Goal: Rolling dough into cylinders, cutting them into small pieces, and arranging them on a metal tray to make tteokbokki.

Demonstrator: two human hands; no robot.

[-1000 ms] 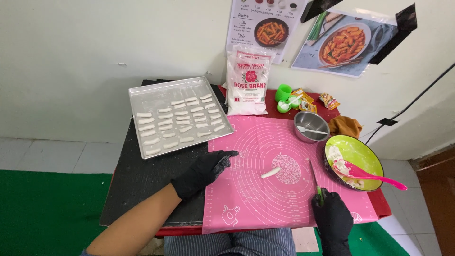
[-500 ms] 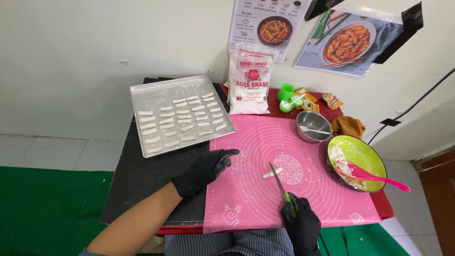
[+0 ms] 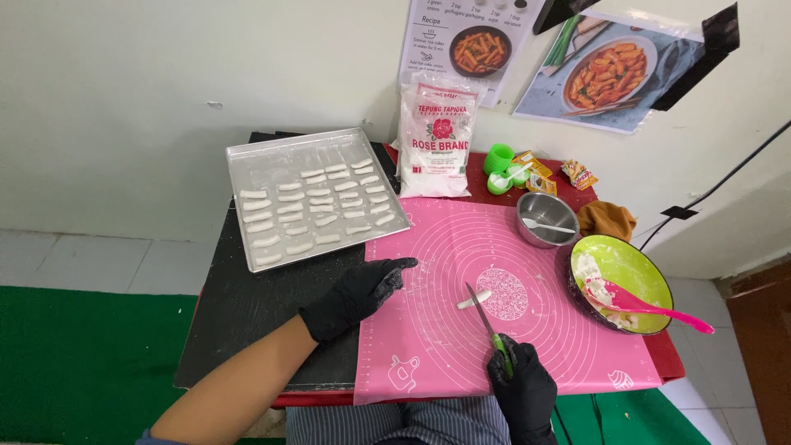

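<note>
Cutting step: right hand (image 3: 521,387) gripping green-handled knife (image 3: 488,325), tip touching small dough piece (image 3: 474,299) on pink silicone mat (image 3: 428,330); left hand (image 3: 356,295) resting flat, holding nothing. Probably needing a steady downward press.

We see a small table (image 3: 247,330) with a black and red top; on it lie a pink silicone mat (image 3: 461,247), a rectangular metal tray (image 3: 247,156), a white flour bag (image 3: 435,140), a steel bowl (image 3: 545,219) and a green bowl (image 3: 638,268).
</note>
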